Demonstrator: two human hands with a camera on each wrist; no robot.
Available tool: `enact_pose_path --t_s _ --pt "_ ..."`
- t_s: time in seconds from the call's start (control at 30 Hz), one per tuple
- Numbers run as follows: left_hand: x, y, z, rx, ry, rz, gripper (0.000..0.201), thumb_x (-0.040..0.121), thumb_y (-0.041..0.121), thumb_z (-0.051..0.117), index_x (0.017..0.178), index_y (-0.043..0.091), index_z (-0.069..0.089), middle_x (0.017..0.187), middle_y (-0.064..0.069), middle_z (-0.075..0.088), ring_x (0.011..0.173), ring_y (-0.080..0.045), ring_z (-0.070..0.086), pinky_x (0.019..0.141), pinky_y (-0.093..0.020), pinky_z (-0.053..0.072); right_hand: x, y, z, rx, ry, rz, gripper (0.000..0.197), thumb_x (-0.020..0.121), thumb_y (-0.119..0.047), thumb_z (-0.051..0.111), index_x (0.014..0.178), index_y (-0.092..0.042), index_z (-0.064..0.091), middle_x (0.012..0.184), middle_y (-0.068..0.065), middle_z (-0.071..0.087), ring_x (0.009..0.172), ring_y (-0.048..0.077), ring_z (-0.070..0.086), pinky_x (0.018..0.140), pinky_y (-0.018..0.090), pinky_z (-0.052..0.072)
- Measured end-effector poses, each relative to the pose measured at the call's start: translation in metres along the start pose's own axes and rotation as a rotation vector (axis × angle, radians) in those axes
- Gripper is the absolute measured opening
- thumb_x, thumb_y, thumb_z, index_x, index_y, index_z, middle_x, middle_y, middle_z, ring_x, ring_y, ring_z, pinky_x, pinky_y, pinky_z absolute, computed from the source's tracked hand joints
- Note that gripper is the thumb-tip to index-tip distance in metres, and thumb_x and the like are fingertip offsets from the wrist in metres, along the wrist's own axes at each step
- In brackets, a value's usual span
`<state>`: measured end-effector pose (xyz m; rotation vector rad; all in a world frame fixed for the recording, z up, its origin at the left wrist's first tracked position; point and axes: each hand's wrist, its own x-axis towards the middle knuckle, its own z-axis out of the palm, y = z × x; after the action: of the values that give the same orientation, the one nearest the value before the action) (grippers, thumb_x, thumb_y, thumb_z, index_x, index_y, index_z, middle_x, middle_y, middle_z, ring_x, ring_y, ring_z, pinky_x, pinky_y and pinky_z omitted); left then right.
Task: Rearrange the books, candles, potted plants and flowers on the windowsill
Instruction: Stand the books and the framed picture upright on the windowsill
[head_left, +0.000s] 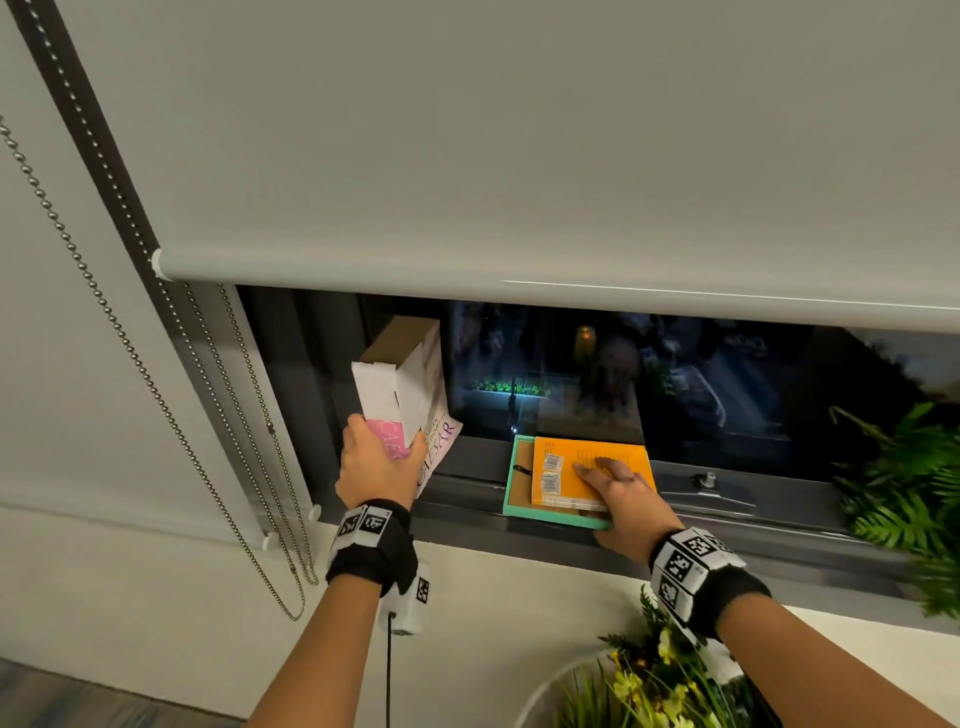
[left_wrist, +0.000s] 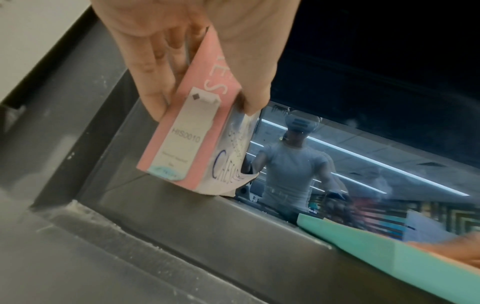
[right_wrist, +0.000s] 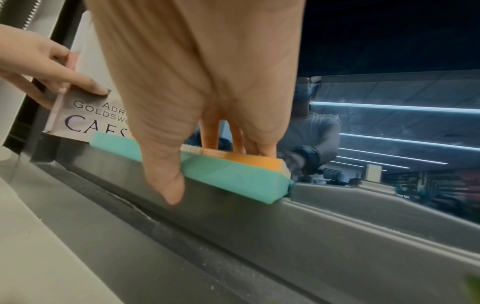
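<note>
My left hand (head_left: 376, 462) (left_wrist: 182, 51) grips a thick white and pink book titled Caesar (head_left: 400, 384) (left_wrist: 187, 144) (right_wrist: 85, 119). It stands upright at the left end of the dark window ledge (head_left: 467, 488), its lower corner touching the ledge. An orange book (head_left: 571, 467) (right_wrist: 259, 161) lies flat on a teal frame (head_left: 519, 493) (left_wrist: 389, 253) (right_wrist: 233, 174) further right on the ledge. My right hand (head_left: 618, 483) (right_wrist: 207, 72) rests on the orange book with straight fingers, thumb down in front of the teal edge.
A grey roller blind (head_left: 519, 156) hangs low over the window, its bead chain (head_left: 156, 389) at the left. A green fern (head_left: 904, 478) stands at the right end. A plant with yellow flowers (head_left: 660, 675) sits below my right wrist. A window latch (head_left: 705, 480) is right of the books.
</note>
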<state>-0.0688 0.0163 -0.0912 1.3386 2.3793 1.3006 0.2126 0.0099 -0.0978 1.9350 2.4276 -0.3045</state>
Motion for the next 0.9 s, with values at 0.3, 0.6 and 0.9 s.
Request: enact_pose_path --t_s 0.3,0.6,0.9 --pt "0.000 0.006 -0.009 -0.033 0.061 0.047 0.072 0.068 0.052 0.075 0.119 0.017 0.037 0.115 -0.007 0.052 0.102 -0.030 0.059 0.077 -0.049 0.053 -0.002 -0.003 0.000 -0.004 -0.009 0.007 0.084 0.087 -0.018 0.063 0.150 -0.031 0.010 0.157 0.005 0.011 0.145 0.029 0.013 0.119 0.041 0.017" --pt "0.002 0.009 -0.012 -0.019 0.004 0.016 0.061 0.075 0.043 0.074 0.113 0.011 0.039 0.109 -0.012 0.055 0.098 -0.032 0.060 0.078 -0.049 0.053 -0.004 -0.001 0.000 0.012 -0.014 0.003 0.083 0.087 -0.015 0.062 0.151 -0.031 0.011 0.157 0.004 0.012 0.145 0.029 0.014 0.118 0.041 0.018" --pt "-0.030 -0.025 -0.005 -0.003 -0.127 -0.126 0.073 0.062 0.035 0.085 0.112 0.006 0.040 0.113 -0.015 0.047 0.103 -0.033 0.054 0.077 -0.044 0.050 -0.013 -0.007 -0.001 -0.044 0.053 0.004 0.067 0.090 -0.012 0.054 0.148 -0.024 0.022 0.152 0.007 0.027 0.138 0.029 0.031 0.115 0.039 0.026"
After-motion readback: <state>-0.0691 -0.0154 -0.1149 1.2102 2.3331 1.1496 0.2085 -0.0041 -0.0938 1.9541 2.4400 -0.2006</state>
